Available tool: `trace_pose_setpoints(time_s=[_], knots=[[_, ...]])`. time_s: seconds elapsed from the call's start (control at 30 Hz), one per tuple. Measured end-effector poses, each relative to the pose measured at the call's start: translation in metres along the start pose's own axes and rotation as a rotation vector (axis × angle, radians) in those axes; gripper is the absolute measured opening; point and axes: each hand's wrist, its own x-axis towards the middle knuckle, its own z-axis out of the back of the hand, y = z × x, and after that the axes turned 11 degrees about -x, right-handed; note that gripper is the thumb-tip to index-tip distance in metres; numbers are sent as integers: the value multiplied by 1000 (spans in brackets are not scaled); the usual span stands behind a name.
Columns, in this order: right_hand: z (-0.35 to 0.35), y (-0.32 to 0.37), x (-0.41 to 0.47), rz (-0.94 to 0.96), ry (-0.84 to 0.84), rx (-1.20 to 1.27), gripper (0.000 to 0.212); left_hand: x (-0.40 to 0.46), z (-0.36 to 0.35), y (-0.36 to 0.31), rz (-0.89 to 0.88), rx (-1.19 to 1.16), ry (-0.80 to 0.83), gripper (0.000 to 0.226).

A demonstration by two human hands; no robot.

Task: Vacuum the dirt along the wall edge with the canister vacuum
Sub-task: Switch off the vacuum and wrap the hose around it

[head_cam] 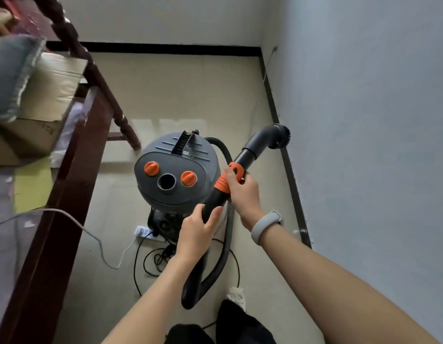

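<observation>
A grey canister vacuum (pixel 177 175) with two orange knobs and an open round port stands on the beige floor in the middle. Its black hose (pixel 224 247) loops down in front of me and rises to a wand with an orange collar (pixel 222 182). My left hand (pixel 199 230) grips the black hose handle just below the collar. My right hand (pixel 242 192) grips the wand at the orange collar. The wand ends in a grey elbow with a round brush head (pixel 281 137), which is lifted and points at the black skirting (pixel 290 175) of the right wall.
A dark wooden bed frame (pixel 73 170) with a cardboard box (pixel 49 95) and a pillow fills the left. A white power strip (pixel 147 233) with cables lies on the floor behind the canister. My foot (pixel 236 295) is at the bottom centre. The wall corner is far ahead.
</observation>
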Motion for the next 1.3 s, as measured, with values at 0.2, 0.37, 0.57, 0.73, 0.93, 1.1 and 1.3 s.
trace_pose_setpoints(time_s=[0.2, 0.37, 0.57, 0.73, 0.93, 1.1, 1.3], knots=[[-79, -9, 59, -24, 174, -137, 31, 67, 69, 32, 128, 15, -268, 55], [-128, -56, 98, -159, 67, -386, 17, 112, 127, 80, 213, 71, -301, 45], [-178, -83, 135, -253, -7, -906, 44, 146, 159, 123, 239, 75, -278, 38], [-201, -91, 142, -249, -166, -1142, 41, 165, 164, 141, 266, 52, -225, 47], [-190, -97, 147, -36, -109, -1444, 33, 170, 166, 152, 282, 21, -226, 42], [-184, -92, 147, 5, -67, -1546, 37, 175, 177, 158, 307, 38, -280, 38], [-229, -70, 140, 229, -113, -1405, 38, 177, 198, 166, 312, 30, -347, 44]])
